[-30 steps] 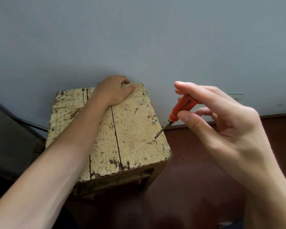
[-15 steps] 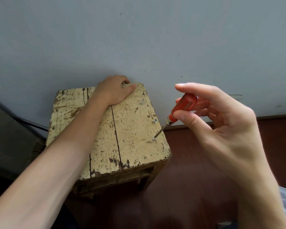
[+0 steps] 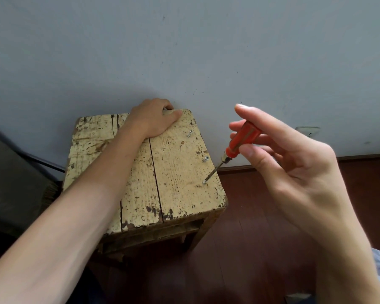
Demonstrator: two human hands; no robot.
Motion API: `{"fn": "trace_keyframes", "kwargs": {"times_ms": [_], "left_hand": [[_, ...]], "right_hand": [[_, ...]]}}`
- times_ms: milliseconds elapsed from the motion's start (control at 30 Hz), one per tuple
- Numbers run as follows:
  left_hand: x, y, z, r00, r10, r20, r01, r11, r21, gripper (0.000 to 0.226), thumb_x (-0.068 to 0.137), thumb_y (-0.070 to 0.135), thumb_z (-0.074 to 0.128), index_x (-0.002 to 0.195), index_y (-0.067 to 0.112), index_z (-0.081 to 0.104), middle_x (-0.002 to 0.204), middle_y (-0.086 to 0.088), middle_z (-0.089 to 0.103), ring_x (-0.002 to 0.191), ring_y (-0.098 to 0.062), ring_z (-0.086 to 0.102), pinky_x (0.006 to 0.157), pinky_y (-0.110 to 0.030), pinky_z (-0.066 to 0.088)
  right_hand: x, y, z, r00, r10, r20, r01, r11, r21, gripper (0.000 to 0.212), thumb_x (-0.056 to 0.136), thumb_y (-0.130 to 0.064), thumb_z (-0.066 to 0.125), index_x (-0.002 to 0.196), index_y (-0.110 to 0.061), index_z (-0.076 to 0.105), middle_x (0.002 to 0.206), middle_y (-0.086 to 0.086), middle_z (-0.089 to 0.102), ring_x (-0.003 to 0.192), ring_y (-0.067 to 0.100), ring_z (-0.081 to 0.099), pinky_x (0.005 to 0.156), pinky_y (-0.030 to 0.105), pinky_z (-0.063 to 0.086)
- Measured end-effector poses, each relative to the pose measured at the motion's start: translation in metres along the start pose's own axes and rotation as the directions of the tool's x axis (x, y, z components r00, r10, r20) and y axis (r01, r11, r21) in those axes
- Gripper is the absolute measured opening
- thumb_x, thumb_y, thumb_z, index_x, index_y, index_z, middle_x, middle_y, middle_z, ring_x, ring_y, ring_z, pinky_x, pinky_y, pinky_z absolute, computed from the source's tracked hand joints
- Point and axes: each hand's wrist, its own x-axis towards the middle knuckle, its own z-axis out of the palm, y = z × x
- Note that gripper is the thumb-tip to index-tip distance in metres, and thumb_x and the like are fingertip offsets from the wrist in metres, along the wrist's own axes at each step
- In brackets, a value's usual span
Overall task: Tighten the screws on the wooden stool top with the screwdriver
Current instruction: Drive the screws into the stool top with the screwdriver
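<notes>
Right hand (image 3: 294, 172) rotated further around screwdriver (image 3: 241, 140)

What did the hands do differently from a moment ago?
The right hand shifted its fingers around the orange screwdriver, as if twisting it. The tip stayed on the nearest screw, and the left hand stayed gripping the far edge of the stool top.

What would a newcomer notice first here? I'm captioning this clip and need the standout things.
First, the orange-handled screwdriver pinched in the right hand, its tip set on the nearest screw by the right edge of the stool top. Next, the left hand gripping the stool's far edge by the grey wall.
</notes>
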Motion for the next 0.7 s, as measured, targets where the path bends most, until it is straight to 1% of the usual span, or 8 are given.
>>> {"fn": "trace_keyframes", "kwargs": {"times_ms": [100, 200, 267, 367, 467, 500, 633, 700], "left_hand": [[0.000, 0.000, 0.000, 1.000, 0.004, -0.003, -0.004, 1.000, 0.002, 0.056, 0.089, 0.077, 0.047, 0.117, 0.034, 0.068, 0.125, 0.003, 0.067, 0.113, -0.024, 0.060, 0.085, -0.037, 0.044], [0.000, 0.000, 0.000, 1.000, 0.004, -0.006, -0.004, 1.000, 0.005, 0.055, 0.089, 0.076, 0.047, 0.117, 0.034, 0.068, 0.125, 0.004, 0.067, 0.113, -0.024, 0.061, 0.084, -0.036, 0.042], [0.001, -0.001, 0.001, 1.000, 0.000, -0.004, 0.000, 1.000, 0.000, 0.055, 0.089, 0.076, 0.047, 0.117, 0.034, 0.068, 0.126, 0.003, 0.067, 0.114, -0.024, 0.061, 0.084, -0.036, 0.042], [0.001, -0.001, 0.001, 1.000, -0.005, 0.002, 0.005, 1.000, -0.004, 0.057, 0.088, 0.077, 0.047, 0.119, 0.034, 0.067, 0.128, 0.003, 0.066, 0.115, -0.025, 0.060, 0.085, -0.036, 0.043], [0.001, -0.002, 0.001, 1.000, -0.004, 0.001, 0.004, 1.000, -0.011, 0.057, 0.088, 0.078, 0.047, 0.118, 0.034, 0.067, 0.127, 0.003, 0.066, 0.114, -0.025, 0.060, 0.085, -0.037, 0.043], [0.001, -0.002, 0.001, 1.000, -0.003, -0.001, 0.003, 1.000, -0.011, 0.057, 0.088, 0.078, 0.046, 0.118, 0.034, 0.067, 0.126, 0.003, 0.067, 0.114, -0.025, 0.060, 0.085, -0.037, 0.043], [0.001, -0.001, 0.001, 1.000, 0.010, 0.000, -0.010, 1.000, 0.002, 0.058, 0.088, 0.078, 0.045, 0.118, 0.033, 0.068, 0.125, 0.003, 0.067, 0.112, -0.024, 0.060, 0.088, -0.040, 0.047], [0.002, -0.002, 0.001, 1.000, 0.010, -0.003, -0.010, 1.000, 0.004, 0.058, 0.088, 0.078, 0.045, 0.118, 0.033, 0.067, 0.124, 0.004, 0.067, 0.111, -0.024, 0.060, 0.087, -0.040, 0.047]], "right_hand": [[0.001, 0.002, 0.002, 0.998, 0.000, -0.055, -0.002, 0.999, -0.034, 0.050, 0.102, -0.009, 0.071, 0.146, -0.033, 0.065, 0.119, -0.008, 0.076, 0.111, 0.021, 0.077, 0.094, 0.042, 0.061], [0.002, 0.004, 0.005, 0.994, 0.001, -0.109, -0.008, 0.998, -0.066, 0.048, 0.099, -0.015, 0.076, 0.140, -0.037, 0.066, 0.114, -0.009, 0.076, 0.106, 0.020, 0.078, 0.087, 0.052, 0.060], [0.002, 0.004, 0.007, 0.992, 0.004, -0.124, -0.013, 0.997, -0.073, 0.050, 0.099, -0.016, 0.077, 0.142, -0.039, 0.065, 0.114, -0.009, 0.075, 0.106, 0.021, 0.078, 0.086, 0.052, 0.059], [0.001, 0.003, 0.005, 0.997, 0.001, -0.082, -0.005, 0.999, -0.050, 0.052, 0.101, -0.016, 0.073, 0.148, -0.037, 0.063, 0.116, -0.007, 0.074, 0.110, 0.023, 0.076, 0.087, 0.048, 0.059], [-0.001, -0.001, -0.005, 0.999, 0.017, 0.030, -0.017, 1.000, 0.006, 0.053, 0.105, -0.016, 0.067, 0.155, -0.032, 0.057, 0.136, -0.009, 0.071, 0.131, 0.022, 0.068, 0.100, 0.042, 0.059], [-0.001, -0.003, -0.008, 0.999, 0.022, 0.050, -0.023, 0.999, 0.026, 0.053, 0.105, -0.015, 0.065, 0.155, -0.032, 0.058, 0.138, -0.009, 0.071, 0.133, 0.021, 0.068, 0.104, 0.041, 0.058], [-0.001, -0.006, -0.007, 0.998, 0.038, 0.048, -0.043, 0.994, 0.102, 0.051, 0.104, -0.007, 0.063, 0.147, -0.033, 0.063, 0.135, -0.009, 0.074, 0.120, 0.021, 0.075, 0.104, 0.030, 0.057], [-0.001, -0.006, -0.005, 0.999, 0.036, 0.035, -0.040, 0.994, 0.098, 0.048, 0.103, -0.007, 0.065, 0.144, -0.034, 0.065, 0.132, -0.009, 0.075, 0.119, 0.021, 0.075, 0.102, 0.030, 0.058]]}}
